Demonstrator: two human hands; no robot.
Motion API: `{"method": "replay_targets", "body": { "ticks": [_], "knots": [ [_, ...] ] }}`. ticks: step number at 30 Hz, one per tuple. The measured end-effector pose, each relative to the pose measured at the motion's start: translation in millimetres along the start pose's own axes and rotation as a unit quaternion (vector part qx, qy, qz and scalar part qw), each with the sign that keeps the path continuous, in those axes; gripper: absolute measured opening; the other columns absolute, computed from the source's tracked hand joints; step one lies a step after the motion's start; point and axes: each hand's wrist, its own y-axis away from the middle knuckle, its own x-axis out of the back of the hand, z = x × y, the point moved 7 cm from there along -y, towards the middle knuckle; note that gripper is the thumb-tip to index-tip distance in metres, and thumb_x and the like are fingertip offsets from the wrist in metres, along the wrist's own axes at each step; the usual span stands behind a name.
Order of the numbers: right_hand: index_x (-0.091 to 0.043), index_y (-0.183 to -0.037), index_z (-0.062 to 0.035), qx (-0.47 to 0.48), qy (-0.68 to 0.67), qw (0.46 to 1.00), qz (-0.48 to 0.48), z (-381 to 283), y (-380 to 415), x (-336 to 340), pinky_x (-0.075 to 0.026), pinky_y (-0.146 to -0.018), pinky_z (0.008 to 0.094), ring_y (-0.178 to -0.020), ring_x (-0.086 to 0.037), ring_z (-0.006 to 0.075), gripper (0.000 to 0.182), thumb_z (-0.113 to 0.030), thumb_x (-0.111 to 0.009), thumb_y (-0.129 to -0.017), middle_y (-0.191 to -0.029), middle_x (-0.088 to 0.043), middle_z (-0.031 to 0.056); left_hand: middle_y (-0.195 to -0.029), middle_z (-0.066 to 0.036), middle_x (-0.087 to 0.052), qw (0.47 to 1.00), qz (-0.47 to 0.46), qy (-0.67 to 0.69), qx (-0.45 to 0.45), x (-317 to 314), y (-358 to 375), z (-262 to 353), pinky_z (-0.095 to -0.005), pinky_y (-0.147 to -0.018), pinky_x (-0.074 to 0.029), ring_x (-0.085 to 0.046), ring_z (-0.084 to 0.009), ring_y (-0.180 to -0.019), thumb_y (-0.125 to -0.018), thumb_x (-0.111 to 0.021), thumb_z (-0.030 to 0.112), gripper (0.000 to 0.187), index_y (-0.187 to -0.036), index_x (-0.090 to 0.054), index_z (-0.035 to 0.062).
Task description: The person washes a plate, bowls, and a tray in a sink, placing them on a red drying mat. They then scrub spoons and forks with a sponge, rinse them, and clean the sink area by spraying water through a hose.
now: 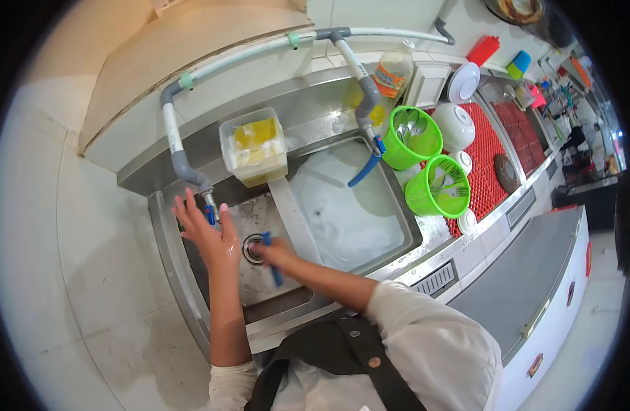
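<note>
My left hand (209, 229) is raised with fingers spread beside the blue-handled left tap (210, 214), wet and holding nothing. My right hand (270, 253), blurred by motion, is closed around a slim blue object (276, 274) above the left basin (260, 212), close to its round drain (253, 248). What the blue object is cannot be made out. The right basin (356, 205) holds cloudy water, and a blue hose (364, 170) hangs over it from the second tap.
A clear tub with a yellow sponge (255, 135) sits behind the basins. To the right stand two green baskets (397, 154) (424, 198) of cutlery, a bottle (394, 72), and white bowls (454, 127) on a red mat (489, 164). White pipes (243, 61) run overhead.
</note>
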Motion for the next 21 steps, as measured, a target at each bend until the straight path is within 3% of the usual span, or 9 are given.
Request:
{"method": "replay_targets", "body": {
  "ticks": [1, 3, 7, 10, 15, 17, 18, 19, 21],
  "knots": [
    [-0.049, -0.068, -0.0086, 0.063, 0.07, 0.993, 0.074, -29.6, 21.0, 33.4, -0.034, -0.041, 0.0228, -0.046, -0.042, 0.0077, 0.019, -0.019, -0.064, -0.071, -0.053, -0.045, -0.0013, -0.123, -0.02, -0.036, 1.0, -0.007, -0.003, -0.005, 5.0, -1.0, 13.8, -0.0516, -0.096, -0.019, -0.031, -0.0344, -0.117, -0.079, -0.052, 0.023, 0.052, -0.123, -0.033, 0.0025],
    [-0.046, -0.075, -0.0067, 0.385, 0.079, 0.881, 0.264, -96.5, 69.1, 116.5, -0.033, -0.045, 0.0196, -0.057, -0.041, 0.0041, 0.023, -0.008, -0.067, -0.067, -0.066, -0.046, -0.002, -0.12, -0.019, -0.039, 0.969, -0.023, 0.2, -0.14, 8.3, -3.3, 61.3, -0.0434, -0.095, -0.025, -0.036, -0.0317, -0.114, -0.077, -0.054, 0.015, 0.042, -0.115, -0.043, 0.0015],
    [-0.047, -0.094, -0.0049, 0.505, 0.272, 0.661, 0.484, -190.1, 133.7, 208.9, -0.04, -0.054, 0.0262, -0.058, -0.05, 0.0167, 0.043, -0.009, -0.072, -0.059, -0.078, -0.053, 0.0057, -0.115, -0.019, -0.043, 0.861, -0.205, 0.463, -0.049, -83.0, 7.6, 130.9, -0.0351, -0.092, -0.031, -0.043, -0.0301, -0.108, -0.073, -0.061, 0.016, 0.049, -0.114, -0.041, -0.001],
    [-0.053, -0.092, -0.0031, 0.542, 0.154, 0.712, 0.419, -213.2, 111.9, 229.8, -0.043, -0.056, 0.0315, -0.06, -0.055, 0.0242, 0.039, -0.012, -0.071, -0.059, -0.075, -0.058, 0.0118, -0.117, -0.024, -0.041, 0.843, -0.346, 0.399, 0.104, -181.6, 23.7, 170.0, -0.0361, -0.094, -0.03, -0.041, -0.0324, -0.111, -0.066, -0.068, 0.035, 0.084, -0.124, -0.025, -0.008],
    [-0.057, -0.067, -0.0002, 0.477, 0.199, 0.791, 0.328, -211.2, 58.8, 263.8, -0.042, -0.051, 0.035, -0.052, -0.054, 0.0307, 0.025, -0.021, -0.068, -0.057, -0.061, -0.055, 0.0181, -0.132, -0.028, -0.017, 0.917, -0.355, 0.17, 0.065, -230.4, 28.8, 228.0, -0.0516, -0.097, -0.019, -0.021, -0.0327, -0.124, -0.06, -0.069, 0.044, 0.11, -0.127, -0.003, -0.0122],
    [-0.057, -0.069, 0.0004, 0.461, 0.371, 0.745, 0.308, -219.5, 53.1, 263.4, -0.041, -0.051, 0.0351, -0.053, -0.054, 0.0315, 0.025, -0.019, -0.067, -0.058, -0.061, -0.056, 0.0172, -0.133, -0.028, -0.009, 0.919, -0.362, 0.139, 0.077, -240.6, 36.8, 232.0, -0.0567, -0.097, -0.012, -0.012, -0.0357, -0.126, -0.063, -0.068, 0.036, 0.107, -0.126, 0.004, -0.012],
    [-0.055, -0.068, 0.0019, 0.562, 0.451, 0.587, 0.369, -241.0, 87.4, 251.2, -0.04, -0.05, 0.0332, -0.051, -0.054, 0.0253, 0.02, -0.015, -0.064, -0.062, -0.06, -0.056, 0.0151, -0.133, -0.028, -0.007, 0.942, -0.309, 0.129, 0.033, -237.4, 35.2, 235.5, -0.0575, -0.096, -0.01, -0.009, -0.0365, -0.126, -0.065, -0.067, 0.031, 0.103, -0.126, 0.004, -0.0117],
    [-0.055, -0.068, 0.0019, 0.557, 0.444, 0.596, 0.37, -230.2, 81.7, 253.1, -0.04, -0.05, 0.0332, -0.051, -0.054, 0.0253, 0.02, -0.015, -0.064, -0.062, -0.06, -0.056, 0.0151, -0.134, -0.028, -0.004, 0.959, -0.256, 0.12, -0.013, -232.8, 35.7, 239.1, -0.0584, -0.096, -0.009, -0.006, -0.0374, -0.127, -0.066, -0.065, 0.026, 0.099, -0.126, 0.004, -0.0114],
    [-0.054, -0.069, 0.0021, 0.526, 0.127, 0.828, 0.148, -209.3, 52.3, 257.8, -0.04, -0.051, 0.0302, -0.052, -0.052, 0.0153, 0.017, -0.012, -0.062, -0.065, -0.059, -0.055, 0.0127, -0.134, -0.029, -0.003, 0.966, -0.224, 0.12, -0.044, -227.9, 36.7, 239.5, -0.0597, -0.095, -0.008, -0.006, -0.0387, -0.126, -0.067, -0.062, 0.022, 0.095, -0.126, 0.005, -0.0121]
  ]
}}
